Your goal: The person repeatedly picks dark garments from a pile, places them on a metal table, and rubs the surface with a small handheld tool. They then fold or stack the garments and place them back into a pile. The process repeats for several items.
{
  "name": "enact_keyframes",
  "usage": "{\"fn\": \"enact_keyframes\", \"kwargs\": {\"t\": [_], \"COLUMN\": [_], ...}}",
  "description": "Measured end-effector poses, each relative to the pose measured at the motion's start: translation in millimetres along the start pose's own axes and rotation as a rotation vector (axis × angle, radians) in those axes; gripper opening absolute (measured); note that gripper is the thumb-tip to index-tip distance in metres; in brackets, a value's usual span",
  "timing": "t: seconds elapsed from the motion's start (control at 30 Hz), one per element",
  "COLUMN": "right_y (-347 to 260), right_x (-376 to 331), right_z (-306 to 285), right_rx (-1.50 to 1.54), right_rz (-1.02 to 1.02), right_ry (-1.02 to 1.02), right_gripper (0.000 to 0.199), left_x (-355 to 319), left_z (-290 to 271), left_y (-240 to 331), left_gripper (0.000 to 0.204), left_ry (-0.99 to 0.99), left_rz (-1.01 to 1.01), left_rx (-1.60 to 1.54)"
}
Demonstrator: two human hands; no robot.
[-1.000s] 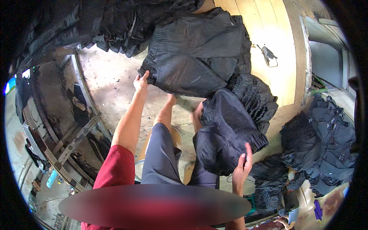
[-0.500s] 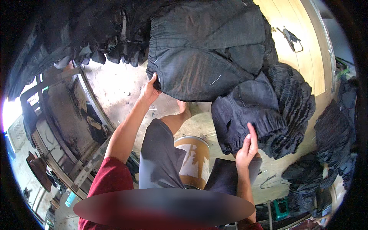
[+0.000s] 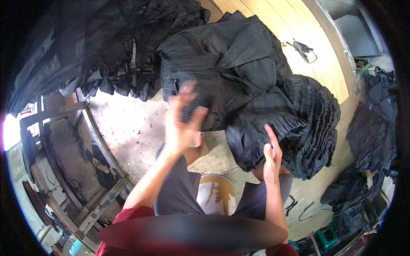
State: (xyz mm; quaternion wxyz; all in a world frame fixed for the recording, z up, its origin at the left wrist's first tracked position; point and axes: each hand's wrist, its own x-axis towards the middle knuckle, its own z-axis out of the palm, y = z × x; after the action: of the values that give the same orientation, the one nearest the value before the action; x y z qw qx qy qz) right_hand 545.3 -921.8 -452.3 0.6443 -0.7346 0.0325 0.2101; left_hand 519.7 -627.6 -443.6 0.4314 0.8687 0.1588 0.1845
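Observation:
Black trousers point(image 3: 252, 64) with gathered elastic edges lie spread in front of me, creased across the middle. My left hand point(image 3: 181, 121), smeared by motion, hovers at their left elastic edge with its fingers spread. My right hand point(image 3: 273, 158) is beside the gathered lower opening of the near leg point(image 3: 260, 123), index finger stretched up and thumb raised, gripping nothing I can see. Under and beside that leg is a stack of ruffled black garments point(image 3: 318, 123). A short pale thread point(image 3: 230, 100) lies on the trousers' cloth.
A large heap of black cloth point(image 3: 85, 47) fills the upper left. On a pale wooden board point(image 3: 329, 72) lies a small dark tool with a loop point(image 3: 304, 50). A brown and white drum point(image 3: 216, 194) stands between my knees. More black garments point(image 3: 371, 141) lie at right, near a green stool point(image 3: 326, 237).
My left hand has let go of the trousers' left edge and moved in over the cloth, fingers spreading. The trousers have settled into more creases. My right hand stays by the leg opening.

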Motion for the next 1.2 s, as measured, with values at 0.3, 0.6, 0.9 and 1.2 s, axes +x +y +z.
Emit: {"fn": "enact_keyframes", "kwargs": {"t": [0.3, 0.6, 0.9, 1.2], "right_y": [7, -185, -316, -357], "right_x": [-47, -171, -298, -168], "right_z": [-30, -124, -412, -473], "right_rx": [0.242, -0.082, -0.878, -1.473], "right_rz": [0.321, 0.202, -0.028, 0.009], "right_ry": [0.404, 0.833, 1.157, 0.573], "right_gripper": [0.052, 0.064, 0.054, 0.082], "left_x": [-72, -24, -47, -166], "left_z": [46, 97, 91, 39], "left_y": [72, -194, -138, -200], "left_gripper": [0.043, 0.116, 0.106, 0.089], "left_ry": [-0.804, 0.562, 0.572, 0.629], "left_rz": [0.241, -1.587, -1.488, -1.065], "left_rx": [-0.530, -0.615, -0.753, -0.641]}}
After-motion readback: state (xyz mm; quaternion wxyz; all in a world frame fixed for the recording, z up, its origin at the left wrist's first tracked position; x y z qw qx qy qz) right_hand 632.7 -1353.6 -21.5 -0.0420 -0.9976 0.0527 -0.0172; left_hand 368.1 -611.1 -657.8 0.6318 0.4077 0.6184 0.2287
